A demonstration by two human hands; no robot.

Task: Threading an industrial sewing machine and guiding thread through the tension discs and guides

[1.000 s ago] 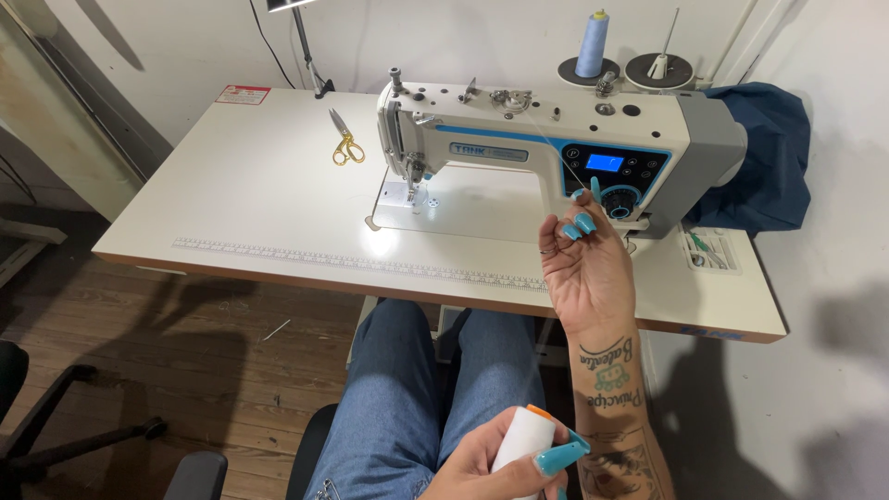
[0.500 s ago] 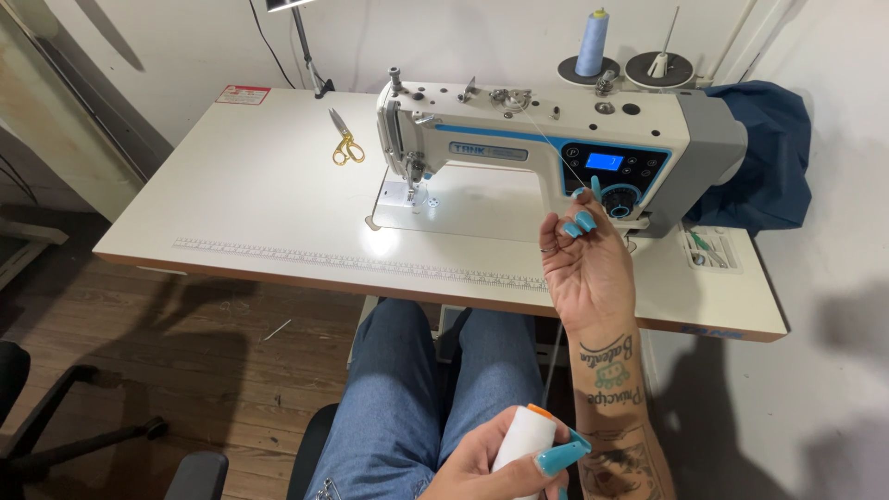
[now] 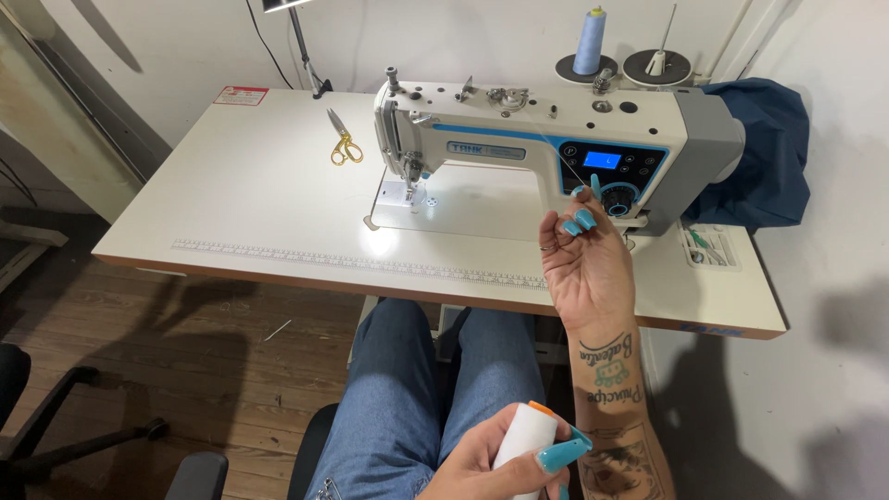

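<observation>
- Two hands are at work before a white bench [image 3: 231, 199]; a pair of scissors with gold handles [image 3: 344, 146] lies on the far left part of it, well apart from both hands.
- A ruler strip [image 3: 306, 256] runs along the front edge of the bench.
- A white sewing machine [image 3: 519, 139] with a blue stripe stands on the bench, its needle end to the left and its lit blue screen [image 3: 603, 159] to the right.
- The left hand [image 3: 505, 458] sits low, over the lap in blue jeans, and its grip is closed around a white thread spool [image 3: 525, 437] with an orange top, held nearly upright.
- The right hand [image 3: 583, 255] is raised in front of the machine's dial, palm toward the camera; its fingertips [image 3: 582, 220], with long turquoise nails, are pinched together on a thin thread [image 3: 561, 157] that runs up and left toward the top of the machine.
- A pale blue thread cone [image 3: 590, 42] stands on the rack behind the machine, and beside it an empty spool plate [image 3: 656, 67] with its pin.
- Dark blue fabric [image 3: 764, 153] lies bunched at the right end of the machine.
- A small pair of green-handled snips [image 3: 701, 243] lies on the bench to the right of the raised hand.
</observation>
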